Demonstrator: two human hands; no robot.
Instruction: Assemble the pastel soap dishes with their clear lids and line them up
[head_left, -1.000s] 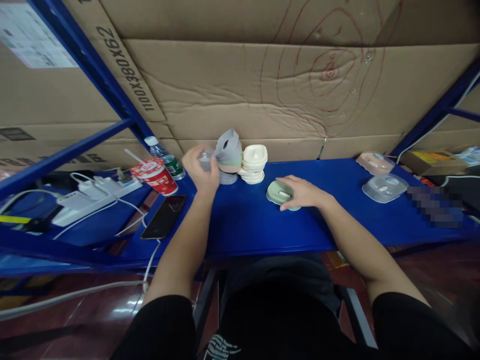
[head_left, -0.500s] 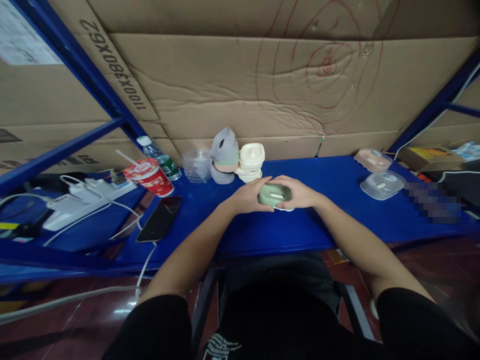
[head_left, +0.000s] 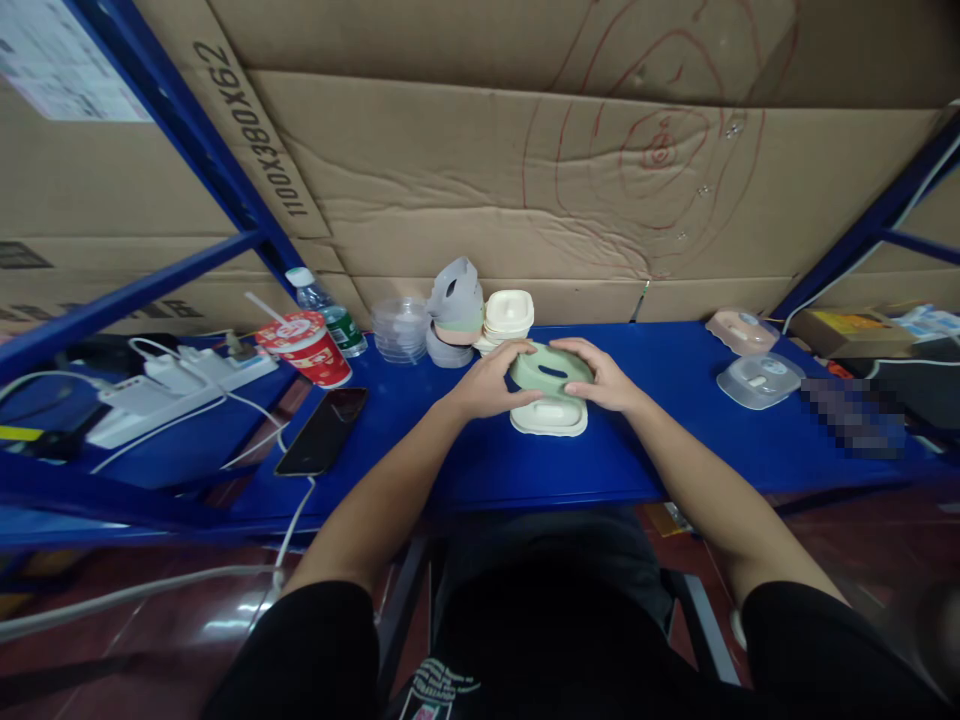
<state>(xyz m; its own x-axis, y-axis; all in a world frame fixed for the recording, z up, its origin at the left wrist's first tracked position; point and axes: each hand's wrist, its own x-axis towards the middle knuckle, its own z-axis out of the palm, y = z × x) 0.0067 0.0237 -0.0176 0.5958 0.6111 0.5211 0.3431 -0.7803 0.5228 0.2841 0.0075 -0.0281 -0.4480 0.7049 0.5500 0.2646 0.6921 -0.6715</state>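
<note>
Two bare forearms reach out from black sleeves over the blue metal bench [head_left: 675, 450]. Left hand [head_left: 484, 385] and right hand [head_left: 604, 375] curl around opposite ends of a smooth, pale green lid [head_left: 550, 368] with rounded corners and an oval slot in its top, gripping it just above a cream-coloured tray [head_left: 550, 417] of the same rounded shape that sits flat on the bench.

Left of the arms a black phone [head_left: 322, 432] lies face up, glossy, with a white cable [head_left: 296, 525] trailing off the near edge. Farther left sits a white power strip [head_left: 180, 385]. Behind the phone stand a red paper cup [head_left: 306, 348] with a straw and a clear water bottle [head_left: 330, 312] with a green label.

Behind the hands are a stack of clear plastic cups [head_left: 397, 330], grey pieces [head_left: 454, 295] and a stack of cream trays [head_left: 508, 315]. Far right lie a pink covered dish [head_left: 742, 330] and a clear one [head_left: 759, 380].

At the back, creased brown cardboard [head_left: 465, 190] bears red scribbled rings and the print "1100X380X62".
</note>
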